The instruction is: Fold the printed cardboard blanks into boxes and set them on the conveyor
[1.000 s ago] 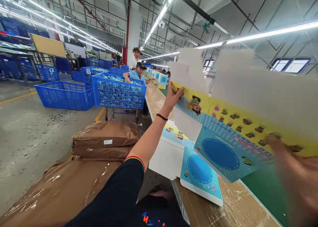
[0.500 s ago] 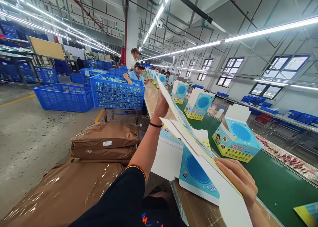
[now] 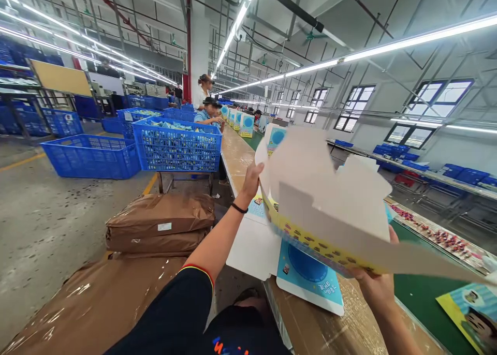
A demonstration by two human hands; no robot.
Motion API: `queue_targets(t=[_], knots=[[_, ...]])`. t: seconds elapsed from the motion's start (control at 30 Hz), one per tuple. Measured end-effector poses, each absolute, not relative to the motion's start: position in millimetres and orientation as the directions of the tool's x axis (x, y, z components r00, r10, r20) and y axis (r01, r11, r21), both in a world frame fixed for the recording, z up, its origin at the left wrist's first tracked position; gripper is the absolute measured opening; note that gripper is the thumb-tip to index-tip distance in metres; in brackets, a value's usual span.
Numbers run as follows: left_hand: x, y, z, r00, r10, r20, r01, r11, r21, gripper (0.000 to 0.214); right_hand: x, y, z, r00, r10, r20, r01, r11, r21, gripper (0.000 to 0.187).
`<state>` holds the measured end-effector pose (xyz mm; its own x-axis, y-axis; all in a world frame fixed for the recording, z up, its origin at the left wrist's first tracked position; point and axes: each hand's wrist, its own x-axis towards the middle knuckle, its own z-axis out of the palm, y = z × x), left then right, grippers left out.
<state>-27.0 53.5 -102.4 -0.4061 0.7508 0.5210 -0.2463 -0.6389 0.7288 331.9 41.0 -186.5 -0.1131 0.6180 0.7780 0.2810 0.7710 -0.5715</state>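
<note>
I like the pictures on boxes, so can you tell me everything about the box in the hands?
The box is made of cardboard and is only partly folded. It is held up and tilted, with its plain white inside facing the camera. White flaps stick out unfolded, and a long one reaches far to the right. A yellow band with small printed pictures runs along its lower edge. The left hand holds its left edge, and the right hand holds it from below.

Bright, even factory light: long strip lights (image 3: 388,49) overhead, daylight from the windows (image 3: 438,99) at right. Glare streaks across the plastic wrap (image 3: 97,298) at lower left. Soft shadow on the folds of the cardboard box blank (image 3: 330,200). Strong wide-angle bowing toward the frame edges — little visible blur.
</note>
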Motion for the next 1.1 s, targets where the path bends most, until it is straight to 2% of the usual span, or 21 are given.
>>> queue_targets(t=[0.1,0.17,0.2,0.23,0.33,0.37,0.4,0.47,0.53,0.6,0.67,0.77,0.87,1.0,1.1], knots=[[-21.7,44.2,-97.6,-0.142,0.864,0.483,-0.423,-0.494,0.759,0.062,335.0,46.6,-185.8,-0.027,0.690,0.723,0.375,0.677,-0.633,0.100],[-17.1,43.5,-96.8,-0.014,0.884,0.467,-0.431,-0.427,0.795,0.057,329.3,42.0,-171.1,0.020,0.665,0.747,0.427,0.670,-0.608,0.085],[-14.9,44.5,-97.1,0.032,0.884,0.466,-0.399,-0.416,0.817,0.055,325.2,37.3,-159.4,0.030,0.614,0.789,0.451,0.696,-0.559,0.079],[-12.9,46.0,-97.6,0.065,0.882,0.468,-0.346,-0.419,0.839,0.052,320.8,31.6,-145.7,0.027,0.518,0.855,0.478,0.744,-0.467,0.078],[-6.9,50.9,-99.9,0.115,0.859,0.499,-0.130,-0.485,0.865,0.055,308.9,15.2,-102.8,-0.112,0.124,0.986,0.575,0.817,-0.037,0.079],[-4.6,52.1,-100.7,0.132,0.846,0.516,-0.072,-0.511,0.857,0.059,305.6,11.8,-91.2,-0.202,0.043,0.979,0.594,0.800,0.087,0.075],[-2.1,52.9,-101.5,0.149,0.834,0.532,-0.031,-0.534,0.845,0.064,302.5,10.0,-82.0,-0.295,0.014,0.955,0.602,0.780,0.174,0.068],[2.8,54.3,-103.7,0.179,0.819,0.546,0.013,-0.556,0.831,0.071,296.7,10.5,-71.3,-0.418,0.048,0.907,0.618,0.748,0.245,0.048],[7.0,56.5,-107.9,0.203,0.825,0.528,0.046,-0.546,0.836,0.074,291.3,14.3,-68.8,-0.462,0.114,0.880,0.655,0.713,0.251,0.029],[9.8,60.5,-115.2,0.223,0.840,0.495,0.104,-0.525,0.845,0.072,286.4,19.1,-71.1,-0.490,0.222,0.843,0.685,0.696,0.215,0.039],[11.5,65.3,-125.6,0.220,0.852,0.475,0.163,-0.512,0.844,0.071,281.7,24.3,-75.5,-0.572,0.366,0.734,0.663,0.733,0.152,0.051],[11.5,70.4,-143.1,0.165,0.866,0.472,0.156,-0.496,0.854,0.081,274.4,32.9,-83.9,-0.658,0.617,0.431,0.682,0.732,-0.007,0.055],[10.6,69.9,-155.2,0.159,0.880,0.447,0.049,-0.459,0.887,0.094,266.6,39.2,-91.5,-0.594,0.788,0.162,0.793,0.608,-0.049,0.054],[17.9,64.8,-155.2,0.260,0.886,0.383,-0.128,-0.361,0.924,0.098,256.3,36.5,-93.7,-0.578,0.814,-0.060,0.816,0.577,-0.032,0.053],[32.8,61.7,-146.3,0.220,0.931,0.290,-0.149,-0.262,0.954,0.089,250.0,32.2,-92.3,-0.591,0.797,-0.127,0.805,0.593,-0.030,0.053]])
